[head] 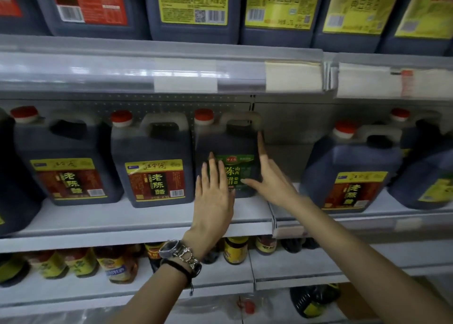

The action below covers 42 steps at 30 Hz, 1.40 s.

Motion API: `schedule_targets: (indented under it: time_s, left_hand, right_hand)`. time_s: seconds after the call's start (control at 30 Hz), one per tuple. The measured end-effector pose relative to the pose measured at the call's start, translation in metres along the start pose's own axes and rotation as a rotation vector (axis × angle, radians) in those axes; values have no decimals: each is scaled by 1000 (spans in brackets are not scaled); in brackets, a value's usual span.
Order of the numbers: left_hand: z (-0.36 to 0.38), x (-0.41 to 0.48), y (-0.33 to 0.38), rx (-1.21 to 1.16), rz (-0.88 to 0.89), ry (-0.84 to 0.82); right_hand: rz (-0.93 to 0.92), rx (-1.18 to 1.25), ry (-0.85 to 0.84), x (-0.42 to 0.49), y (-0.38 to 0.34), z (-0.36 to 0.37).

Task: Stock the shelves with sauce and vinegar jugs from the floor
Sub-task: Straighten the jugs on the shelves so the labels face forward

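Observation:
A dark vinegar jug with a green label (228, 142) and red cap stands upright on the middle shelf (245, 215), set back from the front edge. My left hand (213, 196) lies flat against its lower front with straight fingers. My right hand (269, 179) touches its right front corner, index finger pointing up along the edge and thumb across the label. Neither hand grips it. Two red-labelled vinegar jugs (154, 161) stand to its left, and another (350, 171) stands to the right past a gap.
The upper shelf holds large dark jugs with red and yellow labels (193, 4). Small bottles and jars (115, 264) fill the lower shelf. A dark jug with a yellow label (311, 301) lies low at the bottom right.

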<state>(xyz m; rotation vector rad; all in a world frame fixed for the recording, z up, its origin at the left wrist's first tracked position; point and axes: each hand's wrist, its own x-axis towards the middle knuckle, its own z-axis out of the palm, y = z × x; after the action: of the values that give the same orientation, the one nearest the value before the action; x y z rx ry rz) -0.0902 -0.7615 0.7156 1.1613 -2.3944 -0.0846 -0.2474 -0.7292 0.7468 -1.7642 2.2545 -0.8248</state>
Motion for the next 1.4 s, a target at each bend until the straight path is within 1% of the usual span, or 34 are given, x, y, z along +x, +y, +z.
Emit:
schedule_targets:
  time_s: [0.03,0.13,0.2,0.3,0.5,0.57,0.63,0.7,0.77,0.8,0.87,0.97,1.03,1.17,1.27,1.33,1.4]
  left_hand:
    - [-1,1,1,2,17,-6]
    - [-4,4,9,57,102,46]
    - [-2,4,15,90,162,71]
    - [7,6,19,104,246,98]
    - [13,6,49,65,348,43]
    - [14,15,67,20,373,22]
    - [14,21,90,-13,395,53]
    - [18,25,114,-50,417,4]
    - [27,30,137,-100,414,-60]
    - [32,32,148,-136,385,-93]
    - [43,31,167,-247,286,-151]
    - [61,22,185,-372,112,-211]
    - [72,15,195,-383,17,-217]
    - [80,11,208,-330,-114,-148]
    - [78,8,211,-322,-122,-116]
    - [77,8,211,-332,-125,-89]
    - [76,14,209,-346,-160,-97]
  right_hand:
    - [-41,-113,44,-8,2,2]
    - [-142,-431,207,-33,7,1]
    - [-169,-583,343,-47,15,-1]
    - [-159,-771,426,-68,31,-6]
    - [-98,-870,483,-97,62,-29]
    - [-65,-907,504,-99,75,-42]
    - [-37,-932,526,-103,89,-55]
    - [-21,-937,537,-107,110,-66]
    - [-9,-905,548,-110,134,-78]
    - [-2,-866,550,-110,146,-85]
    - [28,-771,525,-112,168,-100]
    - [78,-646,415,-115,196,-113]
    - [54,-588,322,-116,211,-116]
    - [-24,-378,162,-111,223,-113]
    - [-15,-93,221,-112,215,-108]
    - [62,123,293,-109,213,-108]
    - [154,357,298,-103,218,-111]
